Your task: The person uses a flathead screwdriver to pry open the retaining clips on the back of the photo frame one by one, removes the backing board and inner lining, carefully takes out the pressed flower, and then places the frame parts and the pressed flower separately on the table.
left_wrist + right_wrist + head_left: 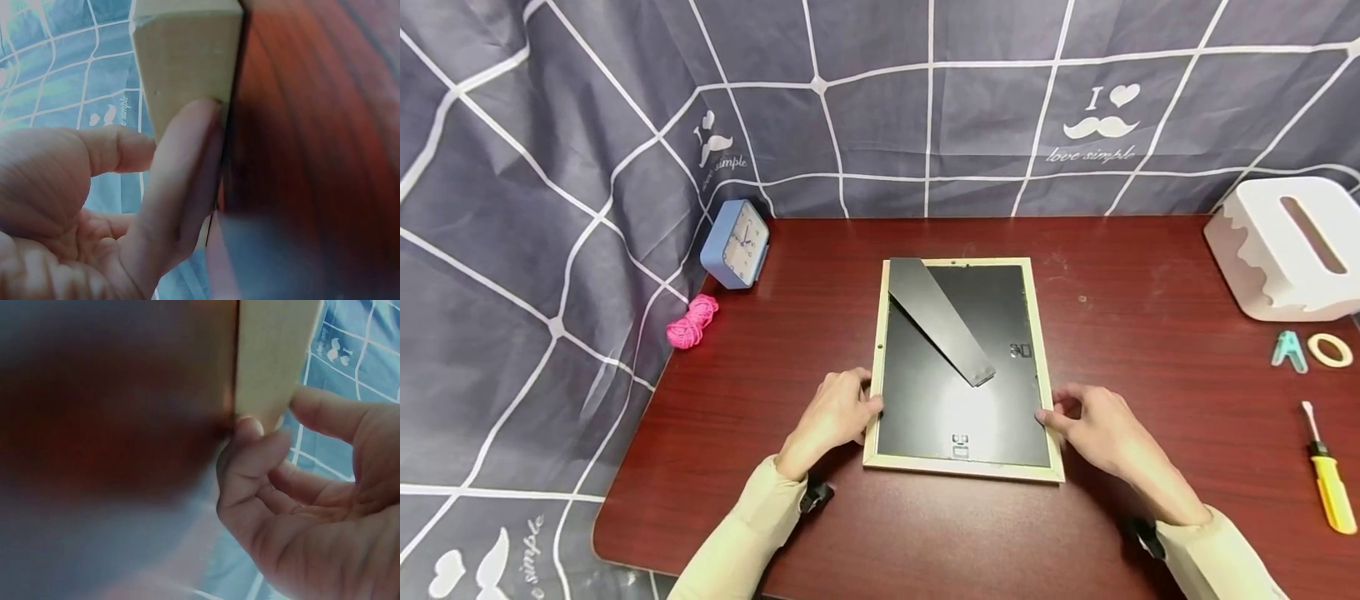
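Observation:
A picture frame (964, 467) with a pale wooden border lies back side up on the table. Its black backing board (925, 417) carries a dark grey stand leg (936, 317), slanting from the upper left toward the middle. At the left edge, my left hand (838, 408) grips the border, thumb on top and fingers along the side; the left wrist view shows those fingers (181, 169) against the wood. Opposite it, my right hand (1097, 425) pinches the right edge; in the right wrist view its curled fingers (247, 462) touch the frame's side.
On the left stand a blue clock (737, 246) and a pink yarn bundle (692, 322). At the right are a white tissue box (1262, 267), a teal clip (1289, 350), a pale ring (1330, 350) and a yellow-handled screwdriver (1332, 492). A grey checked curtain (880, 125) hangs behind.

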{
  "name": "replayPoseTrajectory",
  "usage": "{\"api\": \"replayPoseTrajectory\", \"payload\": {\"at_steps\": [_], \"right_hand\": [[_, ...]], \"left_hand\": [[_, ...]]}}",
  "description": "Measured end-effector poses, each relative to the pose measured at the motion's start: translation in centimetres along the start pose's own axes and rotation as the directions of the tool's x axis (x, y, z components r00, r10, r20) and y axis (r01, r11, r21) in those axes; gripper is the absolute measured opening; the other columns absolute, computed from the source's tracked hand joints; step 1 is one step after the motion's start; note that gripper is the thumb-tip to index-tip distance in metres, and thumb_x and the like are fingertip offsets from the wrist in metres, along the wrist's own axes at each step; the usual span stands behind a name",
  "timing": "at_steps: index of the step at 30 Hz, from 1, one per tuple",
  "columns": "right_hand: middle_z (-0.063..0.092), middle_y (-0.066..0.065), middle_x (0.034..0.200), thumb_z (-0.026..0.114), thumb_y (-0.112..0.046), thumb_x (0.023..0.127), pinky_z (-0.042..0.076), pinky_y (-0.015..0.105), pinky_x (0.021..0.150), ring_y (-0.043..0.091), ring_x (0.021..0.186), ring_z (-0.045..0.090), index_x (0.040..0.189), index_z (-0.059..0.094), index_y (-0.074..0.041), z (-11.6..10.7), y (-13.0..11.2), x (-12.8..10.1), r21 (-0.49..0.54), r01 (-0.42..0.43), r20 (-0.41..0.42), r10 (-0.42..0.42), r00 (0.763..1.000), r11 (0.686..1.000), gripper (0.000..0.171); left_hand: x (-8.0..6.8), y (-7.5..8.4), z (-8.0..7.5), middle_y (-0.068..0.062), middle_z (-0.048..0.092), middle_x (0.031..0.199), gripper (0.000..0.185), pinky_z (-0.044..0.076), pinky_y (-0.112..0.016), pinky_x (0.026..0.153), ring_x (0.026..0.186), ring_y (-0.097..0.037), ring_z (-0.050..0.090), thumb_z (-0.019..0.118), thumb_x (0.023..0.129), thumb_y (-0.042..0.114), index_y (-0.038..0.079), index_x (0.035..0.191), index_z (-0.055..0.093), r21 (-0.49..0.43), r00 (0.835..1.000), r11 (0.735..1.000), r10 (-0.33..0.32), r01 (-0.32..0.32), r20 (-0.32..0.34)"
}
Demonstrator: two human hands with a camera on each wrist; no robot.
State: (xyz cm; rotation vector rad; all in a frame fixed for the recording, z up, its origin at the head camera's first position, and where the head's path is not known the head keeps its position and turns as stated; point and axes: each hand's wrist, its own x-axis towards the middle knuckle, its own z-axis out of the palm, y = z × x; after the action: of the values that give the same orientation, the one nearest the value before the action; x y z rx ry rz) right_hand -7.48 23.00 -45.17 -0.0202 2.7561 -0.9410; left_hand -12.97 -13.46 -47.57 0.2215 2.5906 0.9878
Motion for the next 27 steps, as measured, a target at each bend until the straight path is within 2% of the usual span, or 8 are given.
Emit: {"api": "replayPoseTrajectory", "payload": {"at_steps": [2, 3, 6, 9, 11, 14, 21, 27], "right_hand": [[0.071, 0.004, 0.083, 0.080, -0.024, 0.098, 0.051, 0.031, 0.068, 0.018, 0.079, 0.064, 0.103, 0.073, -0.001, 0.0, -0.9, 0.6, -0.031, 0.017, -0.054, -0.019, 0.998, 0.999, 0.025], [0.072, 0.009, 0.086, 0.081, -0.025, 0.097, 0.054, 0.036, 0.067, 0.021, 0.078, 0.067, 0.104, 0.073, 0.000, 0.0, -1.6, 1.0, -0.046, 0.028, -0.076, -0.032, 0.997, 0.999, 0.027], [0.073, 0.018, 0.094, 0.084, -0.027, 0.095, 0.059, 0.048, 0.069, 0.030, 0.080, 0.069, 0.107, 0.074, 0.003, 0.6, -3.9, 2.3, -0.110, 0.076, -0.114, -0.089, 0.990, 0.991, 0.035], [0.069, 0.019, 0.092, 0.087, -0.031, 0.092, 0.061, 0.052, 0.071, 0.032, 0.079, 0.066, 0.101, 0.071, 0.004, 1.7, -5.4, 3.5, -0.174, 0.165, -0.097, -0.183, 0.978, 0.971, 0.040], [0.062, 0.013, 0.083, 0.089, -0.033, 0.090, 0.057, 0.049, 0.064, 0.027, 0.072, 0.058, 0.090, 0.067, 0.001, 2.5, -5.7, 4.2, -0.222, 0.221, -0.096, -0.247, 0.964, 0.950, 0.041], [0.058, 0.010, 0.077, 0.090, -0.033, 0.088, 0.057, 0.047, 0.061, 0.025, 0.066, 0.055, 0.080, 0.062, -0.003, 3.3, -5.5, 5.2, -0.273, 0.251, -0.109, -0.289, 0.951, 0.929, 0.043], [0.046, 0.001, 0.062, 0.081, -0.030, 0.077, 0.037, 0.029, 0.047, 0.018, 0.057, 0.043, 0.063, 0.050, -0.011, 3.0, -6.5, 6.6, -0.211, 0.147, -0.060, -0.163, 0.985, 0.966, 0.039], [0.053, 0.003, 0.064, 0.080, -0.034, 0.071, 0.041, 0.032, 0.049, 0.024, 0.058, 0.051, 0.068, 0.052, -0.012, 1.9, -7.0, 6.4, -0.231, 0.095, -0.077, -0.115, 0.990, 0.968, 0.037]], "left_hand": [[0.3, -0.5, 0.0, 0.005, 0.072, 0.073, 0.051, 0.070, -0.030, 0.077, 0.044, -0.007, 0.069, 0.066, 0.097, 0.017, 0.000, 0.145, 0.061, 0.009, 1.000, 1.000, -0.023, 0.023, 0.004], [0.7, -1.2, 0.2, 0.006, 0.071, 0.074, 0.052, 0.069, -0.029, 0.074, 0.045, -0.007, 0.069, 0.067, 0.097, 0.019, 0.001, 0.145, 0.061, 0.006, 1.000, 1.000, -0.028, 0.028, 0.006], [0.7, -1.3, 0.1, 0.002, 0.071, 0.078, 0.047, 0.068, -0.027, 0.064, 0.047, -0.009, 0.071, 0.067, 0.100, 0.018, 0.005, 0.144, 0.061, -0.040, 0.998, 0.997, -0.064, 0.064, 0.023], [-0.2, 0.0, -0.6, -0.007, 0.068, 0.083, 0.041, 0.067, -0.030, 0.054, 0.052, -0.015, 0.073, 0.068, 0.102, 0.013, 0.001, 0.141, 0.061, -0.141, 0.996, 0.987, -0.069, 0.077, 0.060], [-0.8, 1.0, -1.0, -0.011, 0.066, 0.083, 0.038, 0.067, -0.033, 0.052, 0.054, -0.017, 0.073, 0.068, 0.104, 0.010, -0.002, 0.139, 0.060, -0.198, 0.995, 0.977, -0.059, 0.075, 0.086], [-0.6, 0.7, -1.1, -0.011, 0.065, 0.083, 0.038, 0.069, -0.034, 0.054, 0.056, -0.017, 0.072, 0.068, 0.106, 0.010, -0.003, 0.139, 0.057, -0.272, 0.989, 0.958, -0.060, 0.096, 0.137], [-0.5, 0.3, -1.5, -0.013, 0.063, 0.082, 0.038, 0.070, -0.039, 0.056, 0.058, -0.019, 0.071, 0.068, 0.107, 0.008, -0.003, 0.140, 0.054, -0.354, 0.980, 0.926, -0.066, 0.130, 0.187], [-0.4, 0.1, -1.4, -0.013, 0.063, 0.082, 0.038, 0.070, -0.038, 0.056, 0.058, -0.018, 0.070, 0.069, 0.107, 0.009, -0.002, 0.140, 0.054, -0.358, 0.980, 0.925, -0.059, 0.124, 0.189]]}}
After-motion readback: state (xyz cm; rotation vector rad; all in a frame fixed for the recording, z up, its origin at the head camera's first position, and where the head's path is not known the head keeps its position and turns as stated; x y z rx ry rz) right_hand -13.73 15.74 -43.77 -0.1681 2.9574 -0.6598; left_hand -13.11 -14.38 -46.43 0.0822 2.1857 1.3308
